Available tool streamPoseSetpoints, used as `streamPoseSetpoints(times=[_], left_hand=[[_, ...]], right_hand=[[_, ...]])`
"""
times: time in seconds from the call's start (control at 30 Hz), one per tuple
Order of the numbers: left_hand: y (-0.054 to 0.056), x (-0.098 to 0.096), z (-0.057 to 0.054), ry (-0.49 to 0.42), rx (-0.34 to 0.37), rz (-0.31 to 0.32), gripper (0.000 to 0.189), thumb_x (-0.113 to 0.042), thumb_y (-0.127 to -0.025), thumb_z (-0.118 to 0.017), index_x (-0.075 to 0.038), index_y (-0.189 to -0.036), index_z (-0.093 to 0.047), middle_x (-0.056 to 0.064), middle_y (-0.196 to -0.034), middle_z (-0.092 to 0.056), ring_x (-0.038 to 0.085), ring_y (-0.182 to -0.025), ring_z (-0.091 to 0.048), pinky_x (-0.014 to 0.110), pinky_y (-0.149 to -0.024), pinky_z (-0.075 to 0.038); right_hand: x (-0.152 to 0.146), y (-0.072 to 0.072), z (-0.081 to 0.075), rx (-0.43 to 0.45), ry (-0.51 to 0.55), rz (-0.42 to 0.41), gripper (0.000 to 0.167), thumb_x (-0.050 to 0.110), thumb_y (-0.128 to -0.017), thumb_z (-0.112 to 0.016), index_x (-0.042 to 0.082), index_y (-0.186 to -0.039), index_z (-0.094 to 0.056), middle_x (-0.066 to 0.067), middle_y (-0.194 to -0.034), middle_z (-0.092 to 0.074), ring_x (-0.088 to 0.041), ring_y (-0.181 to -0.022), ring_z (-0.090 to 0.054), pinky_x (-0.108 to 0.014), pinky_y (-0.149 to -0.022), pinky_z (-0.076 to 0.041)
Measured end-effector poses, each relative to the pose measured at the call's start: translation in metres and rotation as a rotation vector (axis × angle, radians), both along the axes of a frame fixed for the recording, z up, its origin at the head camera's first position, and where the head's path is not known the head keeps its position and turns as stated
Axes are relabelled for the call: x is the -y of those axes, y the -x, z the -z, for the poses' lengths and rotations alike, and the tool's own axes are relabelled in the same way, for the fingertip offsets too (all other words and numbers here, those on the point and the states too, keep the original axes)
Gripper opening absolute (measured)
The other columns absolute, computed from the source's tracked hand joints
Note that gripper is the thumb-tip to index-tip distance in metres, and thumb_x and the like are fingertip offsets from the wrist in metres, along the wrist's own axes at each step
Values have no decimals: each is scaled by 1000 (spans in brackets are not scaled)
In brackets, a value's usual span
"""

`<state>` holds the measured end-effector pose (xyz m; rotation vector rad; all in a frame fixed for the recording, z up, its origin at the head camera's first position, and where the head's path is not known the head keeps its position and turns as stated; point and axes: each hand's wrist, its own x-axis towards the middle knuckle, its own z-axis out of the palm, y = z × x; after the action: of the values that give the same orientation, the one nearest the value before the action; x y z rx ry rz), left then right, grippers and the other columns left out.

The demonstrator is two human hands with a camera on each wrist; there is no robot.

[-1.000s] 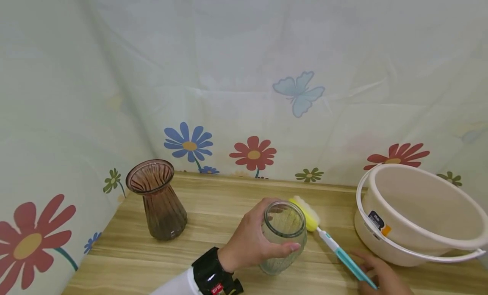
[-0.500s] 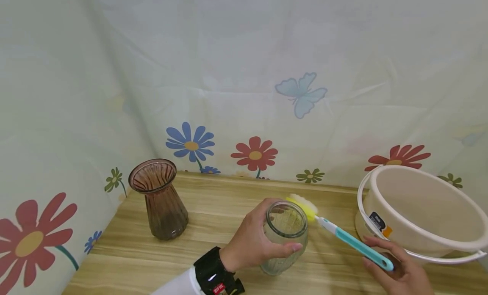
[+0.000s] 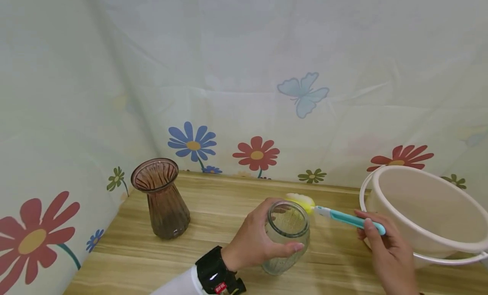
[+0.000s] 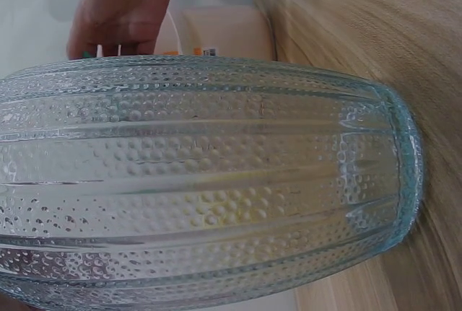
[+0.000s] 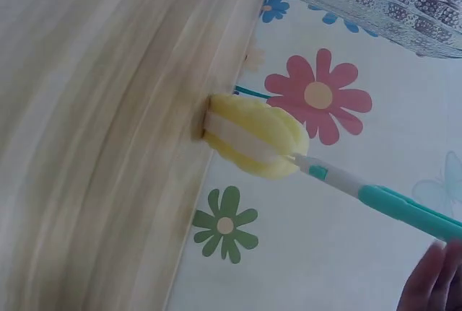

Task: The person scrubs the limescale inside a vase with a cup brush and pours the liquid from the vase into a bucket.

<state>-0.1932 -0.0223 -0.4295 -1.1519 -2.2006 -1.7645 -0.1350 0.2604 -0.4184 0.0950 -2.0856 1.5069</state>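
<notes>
My left hand (image 3: 251,240) grips a clear glass jar (image 3: 282,265) round its side, thumb across the front. The jar's mouth faces up, and its ribbed, bumpy wall (image 4: 216,181) fills the left wrist view. With fingers and thumb, my right hand (image 3: 392,250) holds the teal and white handle of a sponge bottle brush (image 3: 345,218). Its yellow and white sponge head (image 5: 256,138) points left and lies behind the jar's rim in the head view. In the right wrist view the sponge tip is right at the wooden tabletop.
A brown ribbed glass vase (image 3: 167,206) stands at the left of the wooden table (image 3: 213,202). At the right is a cream bucket (image 3: 455,246) with its white handle lowered, partly behind my right hand. A flowered curtain (image 3: 236,96) hangs at the back.
My right hand has taken hold of the brush handle and raised that end up and to the right, swinging the brush nearer to level. The left hand and jar have stayed in place.
</notes>
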Motion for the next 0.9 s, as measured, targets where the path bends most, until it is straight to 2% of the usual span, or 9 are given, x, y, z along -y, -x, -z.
streamPoseSetpoints(times=[0.1,0.17,0.23,0.33,0.47,0.63,0.77,0.9], left_hand=[[0,0,0,-2,-5,-1,71,-33,-82,-86,-27,-141,-47,0,-132,-66,15,-120,-65,37,-99,-58],[1,0,1,-6,-8,0,71,-33,-82,-86,-28,-141,-47,0,-132,-66,16,-120,-65,37,-99,-58],[1,0,1,-10,-14,2,72,-33,-82,-86,-27,-141,-47,0,-132,-66,16,-120,-65,38,-99,-58],[2,0,2,-13,-15,3,72,-33,-82,-86,-28,-142,-47,0,-133,-65,16,-121,-64,38,-99,-58],[2,0,2,-9,-18,-3,72,-34,-82,-86,-28,-142,-46,-1,-133,-65,16,-122,-64,38,-100,-58],[3,0,2,-3,-26,-12,71,-35,-82,-85,-30,-141,-47,-2,-134,-65,17,-122,-64,36,-101,-57],[4,-1,3,-2,-37,-14,70,-35,-82,-85,-29,-140,-47,0,-133,-65,16,-120,-65,36,-100,-57],[3,-1,2,2,-29,-12,70,-36,-82,-85,-29,-140,-47,1,-133,-65,15,-118,-65,35,-100,-57]], right_hand=[[7,8,-1,-64,-48,26,26,2,-108,-45,-10,-120,-65,4,-111,-67,-8,-94,-59,-14,-85,-47],[13,13,-2,-93,-21,-4,29,5,-110,-40,-13,-115,-63,2,-116,-68,-9,-108,-59,-16,-95,-43],[17,19,-5,-110,39,-62,32,7,-112,-37,-16,-109,-58,-2,-118,-68,-14,-121,-57,-18,-103,-40],[23,27,-9,-117,187,-180,34,15,-114,-32,-11,-103,-51,-4,-118,-68,-20,-131,-56,-22,-114,-36],[30,41,-12,-200,372,-348,30,20,-114,-31,2,-97,-46,-5,-106,-68,-23,-124,-63,-29,-117,-39],[39,57,-15,-368,538,-524,26,14,-114,-32,3,-93,-44,-8,-89,-54,-23,-102,-63,-36,-116,-39],[47,64,-19,-439,592,-570,23,14,-113,-34,5,-93,-41,-7,-87,-42,-22,-93,-57,-37,-112,-40],[52,64,-27,-503,632,-585,23,10,-113,-31,5,-92,-37,-7,-85,-34,-23,-84,-48,-37,-103,-45]])
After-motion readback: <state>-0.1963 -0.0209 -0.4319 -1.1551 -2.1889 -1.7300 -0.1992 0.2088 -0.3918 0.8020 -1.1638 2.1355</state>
